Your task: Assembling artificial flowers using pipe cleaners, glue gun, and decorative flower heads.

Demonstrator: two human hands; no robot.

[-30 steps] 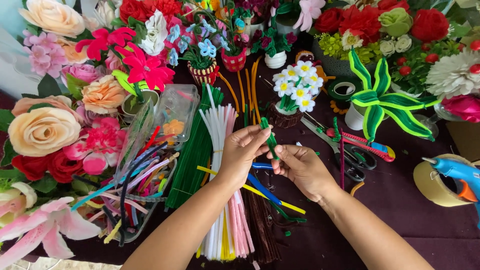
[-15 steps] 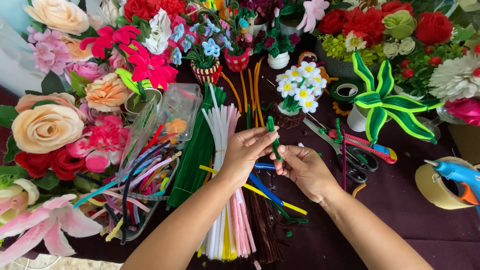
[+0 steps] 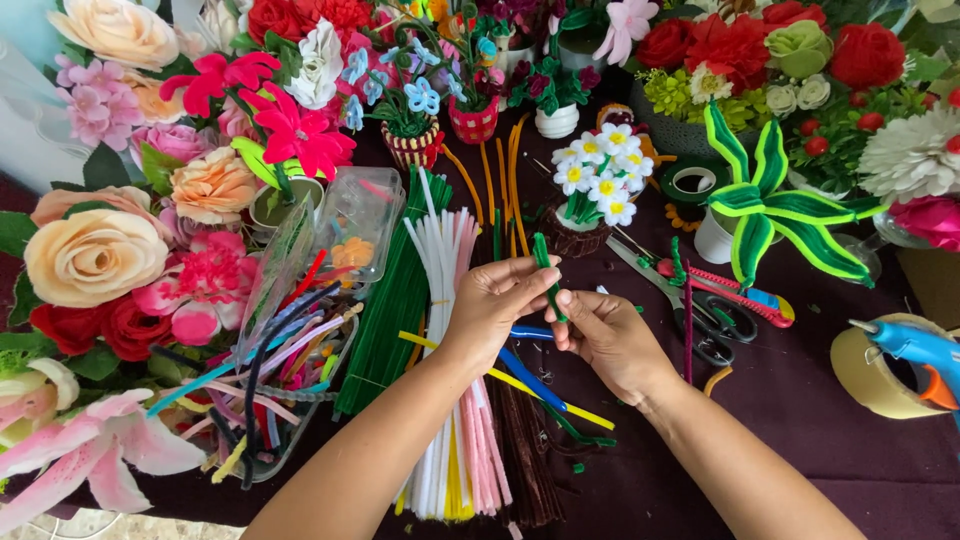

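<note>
A short dark green pipe cleaner [image 3: 546, 268] stands nearly upright between both hands at the middle of the table. My left hand [image 3: 492, 305] pinches its upper part with thumb and fingertips. My right hand [image 3: 608, 338] pinches its lower end from the right. Under the hands lie bundles of white and pink pipe cleaners [image 3: 455, 400], dark green ones [image 3: 388, 310], and loose blue [image 3: 530, 378] and yellow [image 3: 520, 385] ones.
Artificial flowers [image 3: 95, 255] crowd the left and back. A clear box of mixed pipe cleaners [image 3: 290, 340] sits at left. Scissors [image 3: 700, 320], a green pipe-cleaner plant in a white pot [image 3: 765, 210], a tape roll [image 3: 875, 375] and a blue glue gun [image 3: 920, 350] lie at right.
The hands stay in nearly the same place; the fingers have shifted slightly along the green pipe cleaner, which stays upright between them.
</note>
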